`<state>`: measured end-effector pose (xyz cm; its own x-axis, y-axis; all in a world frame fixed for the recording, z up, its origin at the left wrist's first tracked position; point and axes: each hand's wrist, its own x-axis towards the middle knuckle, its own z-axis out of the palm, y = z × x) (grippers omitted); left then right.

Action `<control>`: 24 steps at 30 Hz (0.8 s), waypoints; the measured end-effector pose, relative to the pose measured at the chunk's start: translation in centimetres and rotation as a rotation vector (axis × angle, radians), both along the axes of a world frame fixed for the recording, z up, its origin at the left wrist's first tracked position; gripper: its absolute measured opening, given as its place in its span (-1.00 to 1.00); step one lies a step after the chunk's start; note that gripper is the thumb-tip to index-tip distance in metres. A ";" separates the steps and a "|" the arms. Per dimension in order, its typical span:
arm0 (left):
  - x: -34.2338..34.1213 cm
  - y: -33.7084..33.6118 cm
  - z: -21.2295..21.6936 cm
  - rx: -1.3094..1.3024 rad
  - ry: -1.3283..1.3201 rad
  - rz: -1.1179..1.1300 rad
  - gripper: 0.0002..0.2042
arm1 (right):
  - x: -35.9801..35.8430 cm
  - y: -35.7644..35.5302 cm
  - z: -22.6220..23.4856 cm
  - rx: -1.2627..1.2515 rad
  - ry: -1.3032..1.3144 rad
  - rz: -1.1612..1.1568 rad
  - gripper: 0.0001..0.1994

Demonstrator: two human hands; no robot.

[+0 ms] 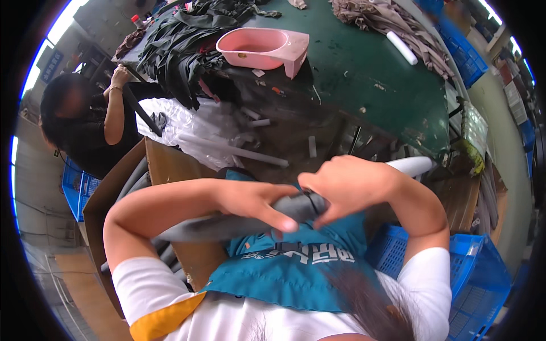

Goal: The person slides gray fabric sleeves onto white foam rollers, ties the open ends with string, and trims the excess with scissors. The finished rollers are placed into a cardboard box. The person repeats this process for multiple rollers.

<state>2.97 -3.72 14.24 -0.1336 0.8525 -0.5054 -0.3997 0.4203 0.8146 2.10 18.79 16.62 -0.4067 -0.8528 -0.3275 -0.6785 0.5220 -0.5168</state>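
A long roll of grey fabric (213, 228) lies across my front, blurred at its left part. My left hand (259, 203) is closed round it, thumb stretched along the near side. Just to the right, my right hand (350, 184) grips the fabric at a darker band, thumb below and fingers over the top. Beyond the right hand, a smooth white tube (412, 166) sticks out to the right. How far the tube runs inside the fabric is hidden.
Ahead stands a green table (392, 96) with a pink plastic basin (256, 48), dark cloth strips (182, 48) and brownish fabric (392, 31). A cardboard box (170, 165) is left, a blue crate (478, 273) right. A co-worker (85, 119) sits at far left.
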 end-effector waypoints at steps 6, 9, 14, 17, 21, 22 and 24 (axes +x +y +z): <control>2.1 7.3 -2.2 0.042 -0.720 0.024 -0.43 | 1.4 6.3 0.3 0.016 -0.222 0.003 -0.27; 0.5 7.9 -4.3 -0.071 -0.382 0.099 -0.50 | 1.2 5.1 -3.4 -0.011 -0.055 -0.120 -0.33; -2.1 3.6 -9.6 -0.306 -0.052 0.321 -0.51 | -2.8 3.5 -11.7 -0.229 0.435 -0.247 -0.43; -2.1 2.0 -15.7 -0.392 -0.142 0.442 -0.53 | -4.8 2.6 -10.8 -0.199 0.370 -0.292 -0.50; -3.2 4.7 -18.8 -0.260 -0.215 0.392 -0.51 | -5.7 2.7 -8.2 -0.149 0.200 -0.251 -0.51; -3.3 5.5 -17.2 -0.233 -0.204 0.325 -0.54 | -5.6 3.5 -8.4 -0.086 0.157 -0.246 -0.49; -4.0 5.5 -17.5 -0.169 -0.271 0.258 -0.55 | -4.8 4.4 -9.0 0.081 0.112 -0.292 -0.23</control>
<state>-1.03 1.77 -3.30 -0.1750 0.7100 -0.6821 -0.7003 0.3972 0.5932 -2.72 23.20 7.58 -0.6678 -0.6678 -0.3288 -0.5440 0.7393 -0.3968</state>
